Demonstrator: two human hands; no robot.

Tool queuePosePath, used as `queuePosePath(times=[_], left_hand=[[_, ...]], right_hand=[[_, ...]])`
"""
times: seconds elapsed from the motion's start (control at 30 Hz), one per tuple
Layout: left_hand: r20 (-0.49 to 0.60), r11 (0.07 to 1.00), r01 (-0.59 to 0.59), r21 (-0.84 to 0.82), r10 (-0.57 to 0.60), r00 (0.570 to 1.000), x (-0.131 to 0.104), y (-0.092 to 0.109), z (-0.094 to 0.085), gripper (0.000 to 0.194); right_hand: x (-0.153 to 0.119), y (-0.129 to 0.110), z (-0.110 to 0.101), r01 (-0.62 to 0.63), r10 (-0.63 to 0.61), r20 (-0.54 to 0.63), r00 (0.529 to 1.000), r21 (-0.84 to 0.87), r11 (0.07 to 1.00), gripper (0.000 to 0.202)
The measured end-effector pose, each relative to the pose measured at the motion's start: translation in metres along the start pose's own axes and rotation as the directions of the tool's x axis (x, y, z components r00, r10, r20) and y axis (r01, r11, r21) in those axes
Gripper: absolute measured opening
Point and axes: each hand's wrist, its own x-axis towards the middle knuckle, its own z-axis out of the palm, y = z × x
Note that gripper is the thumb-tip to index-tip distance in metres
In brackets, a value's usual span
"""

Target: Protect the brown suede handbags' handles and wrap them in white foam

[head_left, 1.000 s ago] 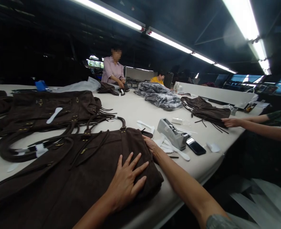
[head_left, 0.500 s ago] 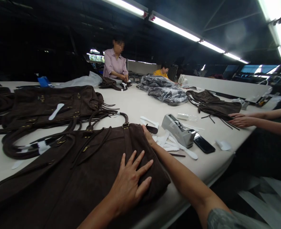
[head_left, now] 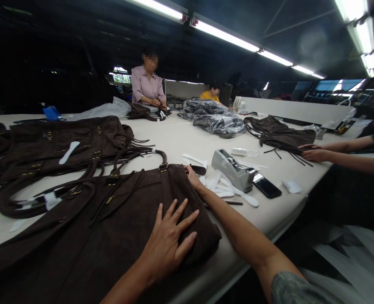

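Note:
A dark brown handbag (head_left: pixel 88 236) lies flat in front of me, its handle (head_left: pixel 161 156) and thin hanging cords toward the far side. My left hand (head_left: pixel 170 236) rests on the bag's right part, fingers spread, palm down. At the bag's far right corner, my right hand (head_left: pixel 192 176) is closed on the edge, with some fingertips hidden. A dark strap end (head_left: pixel 199 169) sticks out just beyond it. Right of that hand are a pile of white notched strips (head_left: pixel 220 185) and a grey tape dispenser (head_left: pixel 233 169).
Another brown bag (head_left: pixel 63 139) lies at the left, a white strip on it. A phone (head_left: pixel 267 185) is beside the dispenser. Plastic-wrapped goods (head_left: pixel 212 118) lie farther back. At right, a co-worker's hands (head_left: pixel 315 153) touch a brown bag (head_left: pixel 285 137). Another person stands across the table.
The view has shifted slightly, so most things sit a little farther left. My left hand stays spread on the handbag, and my right hand remains at its far corner.

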Motion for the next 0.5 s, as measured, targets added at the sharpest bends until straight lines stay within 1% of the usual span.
queuePosePath(times=[0.17, 0.27, 0.37, 0.5], left_hand=[[0.032, 1.0, 0.009, -0.013, -0.009, 0.999, 0.0, 0.001, -0.002, 0.048], [0.025, 1.0, 0.005, -0.022, -0.005, 1.0, 0.0, 0.0, -0.001, 0.048], [0.031, 1.0, 0.01, -0.025, -0.009, 0.999, 0.001, 0.0, -0.002, 0.048], [0.055, 0.999, 0.023, -0.026, -0.022, 0.998, 0.0, 0.003, -0.004, 0.048]], right_hand=[[-0.001, -0.008, -0.008, -0.019, 0.02, -0.034, 0.999, 0.022, 1.0, 0.03], [0.001, -0.009, -0.015, -0.073, 0.076, -0.031, 0.997, 0.085, 0.994, 0.026], [0.003, -0.009, -0.026, -0.144, 0.138, 0.047, 0.989, 0.176, 0.974, 0.025], [0.001, -0.01, -0.042, -0.184, 0.143, 0.175, 0.974, 0.249, 0.951, 0.04]])
